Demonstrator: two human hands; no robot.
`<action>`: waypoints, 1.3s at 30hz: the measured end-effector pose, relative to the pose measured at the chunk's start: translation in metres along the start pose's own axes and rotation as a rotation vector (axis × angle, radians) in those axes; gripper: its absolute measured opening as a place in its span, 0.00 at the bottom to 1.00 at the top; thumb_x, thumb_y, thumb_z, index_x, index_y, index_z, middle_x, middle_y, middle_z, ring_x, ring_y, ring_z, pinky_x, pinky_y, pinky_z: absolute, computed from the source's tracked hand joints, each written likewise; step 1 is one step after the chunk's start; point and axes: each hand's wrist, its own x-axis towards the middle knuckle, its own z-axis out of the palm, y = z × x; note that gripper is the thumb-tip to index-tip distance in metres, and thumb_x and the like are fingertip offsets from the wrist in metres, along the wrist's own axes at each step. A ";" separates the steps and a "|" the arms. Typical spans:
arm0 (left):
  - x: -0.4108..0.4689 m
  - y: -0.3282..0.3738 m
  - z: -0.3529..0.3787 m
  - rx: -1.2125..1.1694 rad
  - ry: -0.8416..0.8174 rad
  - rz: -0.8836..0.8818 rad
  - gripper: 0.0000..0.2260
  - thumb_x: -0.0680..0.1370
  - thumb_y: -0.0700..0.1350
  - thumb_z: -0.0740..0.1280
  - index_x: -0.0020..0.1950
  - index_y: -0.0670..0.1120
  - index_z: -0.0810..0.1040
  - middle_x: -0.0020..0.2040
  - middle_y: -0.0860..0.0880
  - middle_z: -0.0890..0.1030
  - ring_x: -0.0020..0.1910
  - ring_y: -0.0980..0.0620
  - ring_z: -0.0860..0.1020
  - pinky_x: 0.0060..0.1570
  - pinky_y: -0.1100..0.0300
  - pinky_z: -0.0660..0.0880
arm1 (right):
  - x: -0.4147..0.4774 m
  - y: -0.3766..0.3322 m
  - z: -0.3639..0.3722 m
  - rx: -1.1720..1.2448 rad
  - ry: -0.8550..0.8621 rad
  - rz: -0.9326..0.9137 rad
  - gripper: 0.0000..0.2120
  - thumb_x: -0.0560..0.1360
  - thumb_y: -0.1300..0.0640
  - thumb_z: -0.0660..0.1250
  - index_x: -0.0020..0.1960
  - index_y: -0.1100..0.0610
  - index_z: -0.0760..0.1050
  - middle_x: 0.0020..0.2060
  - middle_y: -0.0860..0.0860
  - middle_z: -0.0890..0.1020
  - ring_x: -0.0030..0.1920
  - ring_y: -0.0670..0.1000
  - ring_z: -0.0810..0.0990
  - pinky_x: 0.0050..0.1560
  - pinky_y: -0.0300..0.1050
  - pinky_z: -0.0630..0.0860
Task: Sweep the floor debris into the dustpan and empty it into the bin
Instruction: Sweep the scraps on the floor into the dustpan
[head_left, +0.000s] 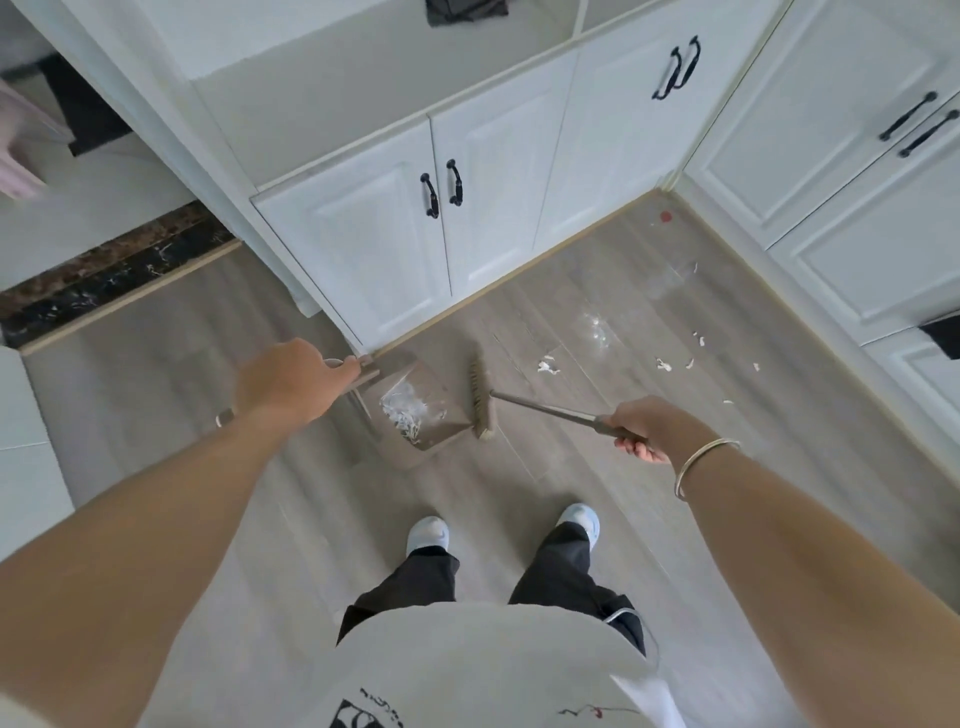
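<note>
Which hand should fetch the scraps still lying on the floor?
Right. The right hand grips the broom, whose head sits at the mouth of the dustpan, and the loose scraps lie on that side. The left hand is busy holding the dustpan's handle.

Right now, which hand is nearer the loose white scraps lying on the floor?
Right. The right hand, gripping the broom handle, is close to the scraps; the left hand holds the dustpan handle, beyond the dustpan from them.
</note>
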 end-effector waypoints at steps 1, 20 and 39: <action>-0.001 0.014 0.004 -0.026 -0.013 -0.028 0.23 0.73 0.65 0.61 0.27 0.48 0.71 0.25 0.51 0.70 0.28 0.47 0.72 0.32 0.59 0.67 | 0.005 0.002 -0.016 -0.016 0.013 -0.001 0.09 0.80 0.57 0.58 0.41 0.58 0.67 0.29 0.52 0.70 0.23 0.45 0.64 0.19 0.32 0.59; -0.013 0.172 0.027 -0.091 -0.052 -0.068 0.23 0.74 0.65 0.60 0.30 0.48 0.71 0.30 0.49 0.72 0.35 0.44 0.74 0.34 0.58 0.69 | 0.055 0.076 -0.231 0.218 0.253 -0.121 0.14 0.76 0.55 0.69 0.36 0.60 0.70 0.27 0.55 0.71 0.10 0.42 0.63 0.14 0.26 0.58; 0.042 0.321 0.045 -0.113 -0.042 0.103 0.26 0.75 0.64 0.59 0.29 0.45 0.75 0.28 0.49 0.75 0.28 0.49 0.71 0.27 0.61 0.61 | 0.107 0.084 -0.257 -0.081 0.605 -0.133 0.16 0.78 0.48 0.60 0.43 0.58 0.77 0.40 0.58 0.78 0.47 0.61 0.79 0.43 0.43 0.71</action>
